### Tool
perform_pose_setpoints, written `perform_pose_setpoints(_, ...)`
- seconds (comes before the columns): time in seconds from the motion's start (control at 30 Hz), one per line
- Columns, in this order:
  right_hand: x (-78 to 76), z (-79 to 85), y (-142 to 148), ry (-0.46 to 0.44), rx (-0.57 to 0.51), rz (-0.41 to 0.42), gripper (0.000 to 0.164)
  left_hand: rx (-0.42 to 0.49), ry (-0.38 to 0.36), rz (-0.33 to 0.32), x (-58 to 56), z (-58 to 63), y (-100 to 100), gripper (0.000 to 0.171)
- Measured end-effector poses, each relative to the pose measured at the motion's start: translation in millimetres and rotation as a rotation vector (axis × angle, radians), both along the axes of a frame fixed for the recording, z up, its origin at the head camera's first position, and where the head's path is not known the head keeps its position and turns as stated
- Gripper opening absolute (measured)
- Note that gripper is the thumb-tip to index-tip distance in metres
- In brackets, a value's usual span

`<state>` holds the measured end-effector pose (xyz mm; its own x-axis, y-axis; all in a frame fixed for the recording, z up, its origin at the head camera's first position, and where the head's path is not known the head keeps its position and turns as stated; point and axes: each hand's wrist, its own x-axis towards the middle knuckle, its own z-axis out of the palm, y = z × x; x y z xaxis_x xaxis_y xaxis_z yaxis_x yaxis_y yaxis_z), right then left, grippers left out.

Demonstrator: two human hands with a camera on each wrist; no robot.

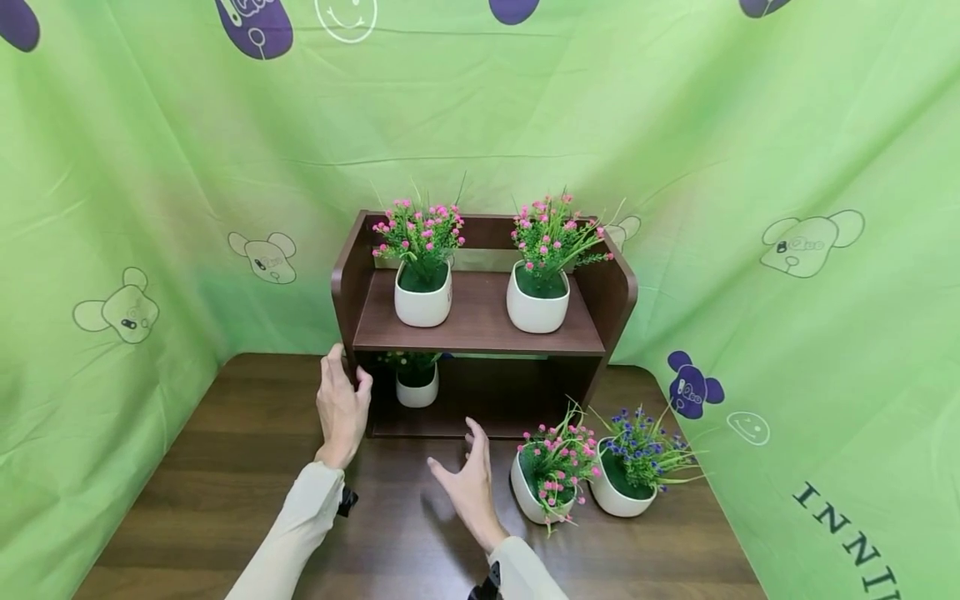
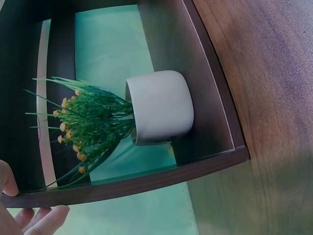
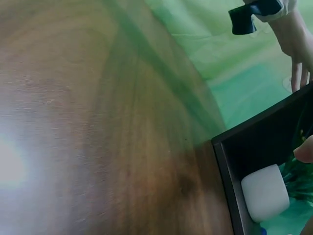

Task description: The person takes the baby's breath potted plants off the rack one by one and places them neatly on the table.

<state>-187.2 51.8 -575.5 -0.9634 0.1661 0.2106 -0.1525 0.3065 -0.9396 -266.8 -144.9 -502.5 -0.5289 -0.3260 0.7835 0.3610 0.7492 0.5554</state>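
A dark brown two-tier wooden shelf [image 1: 480,350] stands at the back of the table. My left hand [image 1: 342,408] holds its left side panel, thumb on the inner side and fingers outside; the left wrist view shows the panel edge [image 2: 132,188] between them. Close by, on the lower tier, sits a white pot [image 2: 164,107] of yellow-flowered greenery [image 2: 93,120]. My right hand [image 1: 468,487] is over the table in front of the shelf, thumb and fingers spread, holding nothing. To its right stands a white pot of pink flowers [image 1: 555,467].
Two pink-flowered plants in white pots, one left [image 1: 423,300] and one right [image 1: 537,304], stand on the upper tier. A blue-flowered potted plant [image 1: 626,479] stands on the table at the right. Green printed cloth [image 1: 480,108] surrounds the wooden table [image 1: 225,492].
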Motion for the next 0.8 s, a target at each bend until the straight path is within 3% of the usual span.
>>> perform_pose_setpoints(0.4, -40.7, 4.2, -27, -0.077, 0.019, -0.033, 0.085, -0.004, -0.005, -0.005, 1.1, 1.6, 0, 0.05)
perform_pose_setpoints(0.8, -77.0, 3.4, -45, -0.076, -0.005, -0.065, 0.086, -0.035, -0.004, 0.003, -1.2, 1.3, -2, 0.051)
